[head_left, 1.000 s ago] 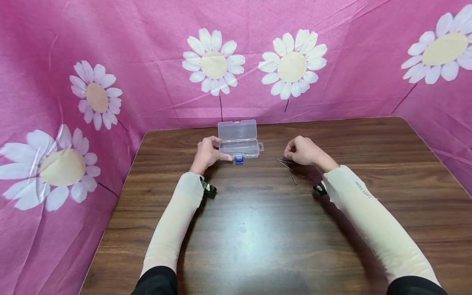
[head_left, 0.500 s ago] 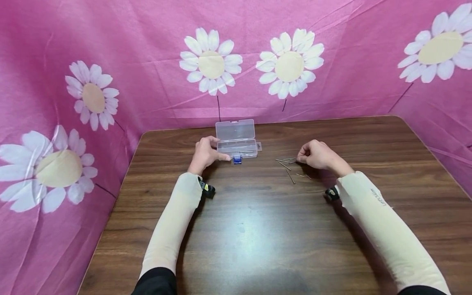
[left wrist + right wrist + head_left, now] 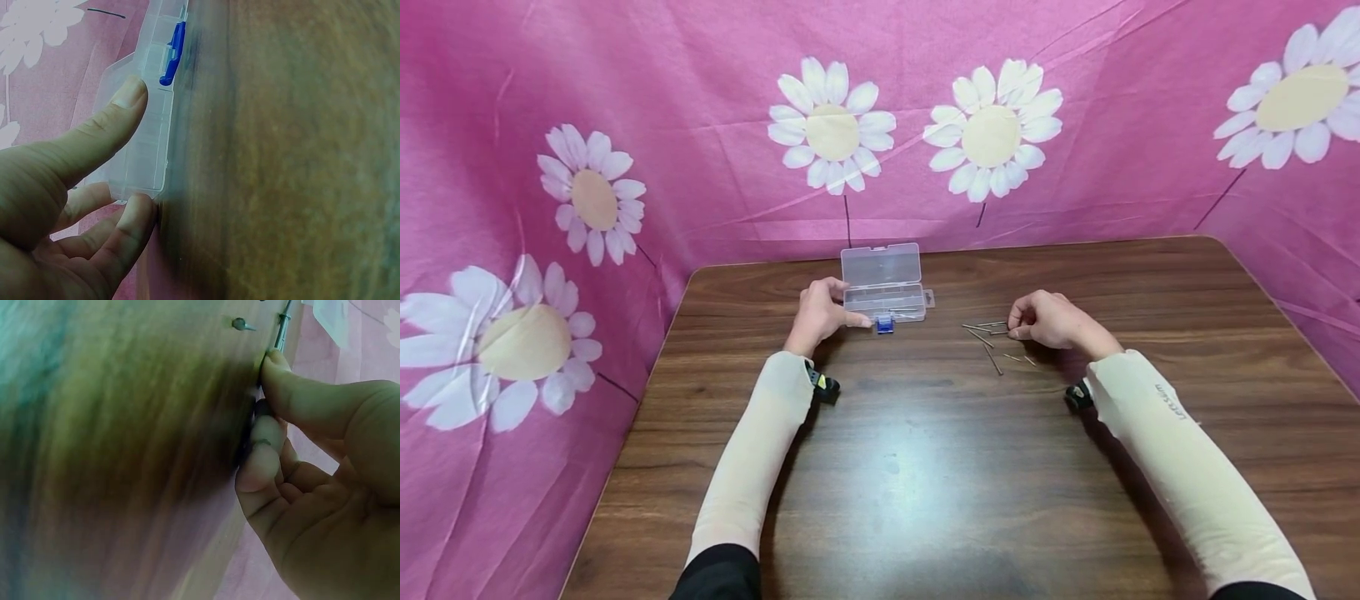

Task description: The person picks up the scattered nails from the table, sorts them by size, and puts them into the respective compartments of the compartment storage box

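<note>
A clear plastic compartment box (image 3: 884, 302) stands at the back of the table with its lid raised and its blue latch (image 3: 885, 324) hanging at the front. My left hand (image 3: 822, 315) grips its left end, thumb (image 3: 128, 103) along the front wall and fingers around the end. Thin light pieces lie inside the front compartment. My right hand (image 3: 1051, 320) is low at the right end of several loose metal nails (image 3: 988, 358), its fingers curled. In the right wrist view, the thumb tip meets a nail (image 3: 283, 328); whether finger and thumb pinch one is hidden.
A wooden table (image 3: 895, 500) spreads under both arms. Behind and beside it hangs a pink cloth (image 3: 715, 150) printed with white daisies. Two shorter nails (image 3: 1021, 359) lie in front of my right hand. A hanging tab (image 3: 929, 298) sticks out from the box's right end.
My right hand has moved right, from over the nails to their right end, uncovering them. The left hand and the box have stayed in place.
</note>
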`<state>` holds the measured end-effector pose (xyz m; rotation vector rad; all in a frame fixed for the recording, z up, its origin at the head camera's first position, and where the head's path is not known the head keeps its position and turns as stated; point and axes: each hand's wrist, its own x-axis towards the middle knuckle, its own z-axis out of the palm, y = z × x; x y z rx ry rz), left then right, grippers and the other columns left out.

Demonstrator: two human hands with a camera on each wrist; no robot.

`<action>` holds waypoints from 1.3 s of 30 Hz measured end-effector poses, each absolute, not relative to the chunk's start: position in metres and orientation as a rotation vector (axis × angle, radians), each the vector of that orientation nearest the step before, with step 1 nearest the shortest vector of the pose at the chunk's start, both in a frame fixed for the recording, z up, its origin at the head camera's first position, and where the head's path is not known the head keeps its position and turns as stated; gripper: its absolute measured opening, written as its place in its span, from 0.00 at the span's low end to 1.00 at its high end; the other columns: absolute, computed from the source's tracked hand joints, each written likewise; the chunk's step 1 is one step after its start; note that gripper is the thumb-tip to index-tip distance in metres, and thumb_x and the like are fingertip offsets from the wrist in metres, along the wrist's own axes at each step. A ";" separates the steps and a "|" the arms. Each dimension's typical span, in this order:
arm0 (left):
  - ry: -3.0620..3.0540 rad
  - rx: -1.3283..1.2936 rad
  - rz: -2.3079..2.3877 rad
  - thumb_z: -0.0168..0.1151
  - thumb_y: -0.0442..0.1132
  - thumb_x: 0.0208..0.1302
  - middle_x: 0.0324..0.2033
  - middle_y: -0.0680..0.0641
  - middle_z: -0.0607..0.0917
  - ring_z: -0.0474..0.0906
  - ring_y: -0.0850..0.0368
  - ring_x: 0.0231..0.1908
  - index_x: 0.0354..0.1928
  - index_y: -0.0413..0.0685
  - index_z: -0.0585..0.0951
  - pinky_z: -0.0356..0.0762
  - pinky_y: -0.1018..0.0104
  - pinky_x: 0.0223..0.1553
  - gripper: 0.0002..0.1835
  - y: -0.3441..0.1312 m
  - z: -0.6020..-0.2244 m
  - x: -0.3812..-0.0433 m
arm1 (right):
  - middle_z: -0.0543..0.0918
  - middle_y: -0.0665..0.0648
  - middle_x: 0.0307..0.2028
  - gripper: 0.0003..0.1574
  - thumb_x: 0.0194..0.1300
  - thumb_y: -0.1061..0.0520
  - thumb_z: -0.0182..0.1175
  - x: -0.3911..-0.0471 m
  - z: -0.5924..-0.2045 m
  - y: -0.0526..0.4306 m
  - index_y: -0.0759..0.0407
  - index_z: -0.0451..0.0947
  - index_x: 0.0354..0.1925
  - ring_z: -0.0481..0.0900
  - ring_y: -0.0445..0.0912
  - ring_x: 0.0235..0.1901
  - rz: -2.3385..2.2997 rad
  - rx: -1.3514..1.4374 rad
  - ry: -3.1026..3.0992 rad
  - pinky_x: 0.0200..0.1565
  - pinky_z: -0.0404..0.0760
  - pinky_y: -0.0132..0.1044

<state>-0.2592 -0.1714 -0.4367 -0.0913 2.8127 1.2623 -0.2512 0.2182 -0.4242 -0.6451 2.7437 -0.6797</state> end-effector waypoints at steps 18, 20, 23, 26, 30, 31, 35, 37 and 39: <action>2.831 -0.068 1.260 0.89 0.46 0.34 0.47 0.42 0.83 0.72 0.44 0.54 0.58 0.42 0.82 0.73 0.55 0.56 0.43 -0.171 -0.439 -0.259 | 0.80 0.57 0.27 0.06 0.71 0.69 0.57 -0.254 -0.416 0.210 0.68 0.79 0.35 0.78 0.46 0.28 -1.025 -0.598 2.503 0.32 0.82 0.38; 2.833 -0.068 1.263 0.89 0.45 0.34 0.47 0.42 0.83 0.71 0.44 0.54 0.58 0.42 0.82 0.73 0.54 0.56 0.43 -0.171 -0.439 -0.259 | 0.80 0.61 0.29 0.05 0.71 0.70 0.55 -0.256 -0.416 0.208 0.74 0.78 0.38 0.79 0.47 0.28 -1.177 -0.549 2.399 0.31 0.83 0.37; 2.833 -0.073 1.270 0.89 0.45 0.34 0.47 0.42 0.84 0.71 0.44 0.54 0.58 0.42 0.82 0.73 0.54 0.56 0.43 -0.171 -0.439 -0.260 | 0.80 0.65 0.31 0.08 0.72 0.70 0.55 -0.259 -0.415 0.204 0.80 0.76 0.42 0.80 0.49 0.28 -1.312 -0.495 2.293 0.32 0.84 0.38; 2.831 -0.082 1.270 0.89 0.45 0.34 0.47 0.42 0.84 0.71 0.44 0.54 0.58 0.42 0.82 0.73 0.54 0.56 0.43 -0.172 -0.439 -0.259 | 0.80 0.65 0.30 0.11 0.73 0.69 0.55 -0.261 -0.415 0.198 0.82 0.75 0.44 0.80 0.49 0.27 -1.376 -0.459 2.224 0.34 0.85 0.40; 2.818 -0.084 1.273 0.89 0.45 0.34 0.47 0.42 0.83 0.72 0.44 0.54 0.58 0.42 0.82 0.74 0.55 0.55 0.43 -0.172 -0.440 -0.259 | 0.80 0.63 0.29 0.12 0.73 0.69 0.55 -0.264 -0.415 0.189 0.83 0.74 0.45 0.80 0.46 0.27 -1.432 -0.408 2.188 0.34 0.85 0.39; 2.818 -0.082 1.273 0.89 0.45 0.34 0.47 0.42 0.83 0.72 0.45 0.53 0.58 0.42 0.82 0.74 0.55 0.55 0.43 -0.171 -0.441 -0.259 | 0.80 0.64 0.29 0.13 0.73 0.69 0.55 -0.264 -0.415 0.187 0.84 0.74 0.45 0.80 0.46 0.27 -1.451 -0.394 2.184 0.35 0.85 0.39; 2.830 -0.069 1.277 0.89 0.45 0.34 0.47 0.42 0.84 0.72 0.44 0.53 0.57 0.42 0.82 0.74 0.55 0.55 0.43 -0.171 -0.440 -0.259 | 0.81 0.67 0.30 0.14 0.73 0.70 0.55 -0.266 -0.415 0.176 0.86 0.73 0.47 0.81 0.46 0.28 -1.535 -0.317 2.162 0.36 0.86 0.39; 2.838 -0.064 1.274 0.89 0.45 0.34 0.46 0.42 0.84 0.73 0.44 0.53 0.57 0.41 0.82 0.74 0.55 0.55 0.43 -0.171 -0.439 -0.259 | 0.82 0.67 0.30 0.15 0.73 0.70 0.55 -0.267 -0.415 0.170 0.87 0.72 0.48 0.82 0.45 0.28 -1.579 -0.284 2.143 0.37 0.86 0.38; 2.841 -0.061 1.275 0.89 0.45 0.34 0.46 0.42 0.84 0.73 0.44 0.52 0.57 0.41 0.82 0.75 0.55 0.55 0.43 -0.171 -0.438 -0.259 | 0.82 0.68 0.31 0.15 0.72 0.70 0.55 -0.268 -0.414 0.164 0.87 0.72 0.48 0.82 0.45 0.28 -1.615 -0.251 2.127 0.37 0.86 0.37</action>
